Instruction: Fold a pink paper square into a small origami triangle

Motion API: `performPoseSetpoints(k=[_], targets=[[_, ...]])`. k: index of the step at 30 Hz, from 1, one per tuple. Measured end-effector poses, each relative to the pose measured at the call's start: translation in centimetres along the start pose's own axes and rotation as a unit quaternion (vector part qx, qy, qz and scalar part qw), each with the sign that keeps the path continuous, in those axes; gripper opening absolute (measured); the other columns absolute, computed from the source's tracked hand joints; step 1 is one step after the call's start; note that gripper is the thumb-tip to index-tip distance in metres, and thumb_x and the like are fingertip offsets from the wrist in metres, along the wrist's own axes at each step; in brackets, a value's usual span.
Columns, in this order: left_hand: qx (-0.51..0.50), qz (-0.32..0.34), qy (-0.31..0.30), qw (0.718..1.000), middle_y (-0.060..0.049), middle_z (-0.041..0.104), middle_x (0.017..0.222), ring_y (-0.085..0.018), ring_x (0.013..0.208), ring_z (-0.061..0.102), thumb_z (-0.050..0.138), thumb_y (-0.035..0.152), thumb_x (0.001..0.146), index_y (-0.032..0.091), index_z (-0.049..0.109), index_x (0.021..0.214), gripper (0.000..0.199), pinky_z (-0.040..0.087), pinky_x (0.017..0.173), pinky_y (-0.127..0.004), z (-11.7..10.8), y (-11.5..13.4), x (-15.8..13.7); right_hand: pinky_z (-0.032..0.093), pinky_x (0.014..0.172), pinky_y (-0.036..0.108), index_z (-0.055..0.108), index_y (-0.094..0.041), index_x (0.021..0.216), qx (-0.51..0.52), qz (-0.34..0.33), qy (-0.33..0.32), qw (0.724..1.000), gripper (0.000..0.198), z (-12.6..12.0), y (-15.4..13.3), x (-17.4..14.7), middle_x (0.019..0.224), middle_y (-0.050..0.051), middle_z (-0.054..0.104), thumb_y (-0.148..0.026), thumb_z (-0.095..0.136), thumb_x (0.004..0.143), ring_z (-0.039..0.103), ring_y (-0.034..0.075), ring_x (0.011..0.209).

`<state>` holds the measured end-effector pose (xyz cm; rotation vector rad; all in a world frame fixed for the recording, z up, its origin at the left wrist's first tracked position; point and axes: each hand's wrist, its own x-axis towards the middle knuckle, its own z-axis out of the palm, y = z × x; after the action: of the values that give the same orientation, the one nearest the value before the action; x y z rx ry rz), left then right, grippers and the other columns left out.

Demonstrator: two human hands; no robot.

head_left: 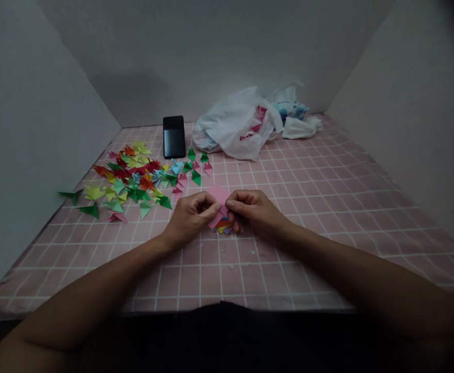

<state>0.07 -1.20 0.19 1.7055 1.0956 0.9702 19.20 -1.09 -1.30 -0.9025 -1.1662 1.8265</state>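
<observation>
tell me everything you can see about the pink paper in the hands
The pink paper looks thin and plain, with straight edges and a corner pointing away from the person. The left hand and right hand pinch it from either side, fingers hiding parts of it. In this view it overlaps some coloured papers. Its exact folds are too small to tell.

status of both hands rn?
Left hand: closed, pinching the pink paper between thumb and fingers.
Right hand: closed, thumb and fingers at the same paper's right edge.
</observation>
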Motion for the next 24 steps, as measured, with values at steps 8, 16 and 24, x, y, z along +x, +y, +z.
performPoseSetpoints(k=[8, 16, 24], targets=[[-0.078, -0.036, -0.027, 0.996, 0.002, 0.059, 0.063, -0.008, 0.055, 0.049, 0.068, 0.034, 0.081, 0.015, 0.065, 0.074, 0.02, 0.039, 0.052, -0.02, -0.14, -0.68, 0.4, 0.046, 0.039, 0.017, 0.061, -0.017, 0.074, -0.004, -0.013, 0.003, 1.0, 0.027, -0.16, 0.19, 0.26, 0.058, -0.003, 0.066, -0.039, 0.074, 0.08, 0.057, 0.007, 0.04], [-0.09, -0.073, -0.023, 0.993, 0.001, 0.057, 0.066, -0.01, 0.058, 0.048, 0.064, 0.043, 0.085, 0.015, 0.066, 0.073, 0.031, 0.038, 0.055, -0.022, -0.46, -0.49, 0.41, 0.044, 0.038, 0.018, 0.061, -0.018, 0.073, -0.047, -0.024, 0.036, 0.998, 0.021, 0.03, -0.22, 0.25, 0.057, -0.003, 0.066, -0.035, 0.071, 0.08, 0.057, 0.008, 0.04], [-0.06, -0.068, -0.021, 0.996, 0.002, 0.057, 0.065, -0.01, 0.058, 0.047, 0.065, 0.039, 0.082, 0.015, 0.065, 0.072, 0.026, 0.037, 0.055, -0.022, -0.31, -0.54, 0.55, 0.045, 0.039, 0.019, 0.06, -0.018, 0.071, -0.065, -0.036, 0.05, 0.996, 0.021, 0.11, 0.01, 0.25, 0.058, -0.003, 0.065, -0.035, 0.068, 0.081, 0.057, 0.008, 0.041]])
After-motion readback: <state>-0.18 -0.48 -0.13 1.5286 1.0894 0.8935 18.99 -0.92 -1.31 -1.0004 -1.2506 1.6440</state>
